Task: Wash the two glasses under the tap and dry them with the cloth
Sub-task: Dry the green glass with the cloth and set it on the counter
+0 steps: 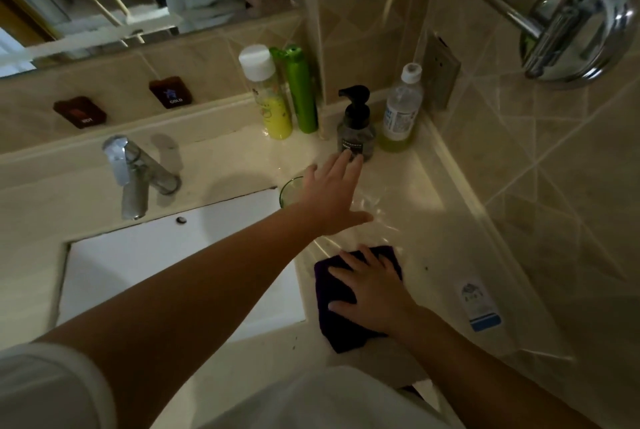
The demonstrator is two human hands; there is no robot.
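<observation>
While the left hand (329, 193) is stretched out over the worktop (426, 186) with its fingers (341, 165) spread and nothing grasped, the green-tinted glass (289, 191) is partly hidden beneath it, beside the sink (173, 255). A second, clear glass (369, 205) seems to stand just right of that hand. The purple cloth (332, 293) is pressed flat under the open right hand (374, 293).

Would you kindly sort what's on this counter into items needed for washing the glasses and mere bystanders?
Needed: green-tinted glass, clear glass, chrome tap, purple cloth, white sink.

Bystanders: yellow bottle with white cap, green bottle, black pump dispenser, clear bottle.
</observation>
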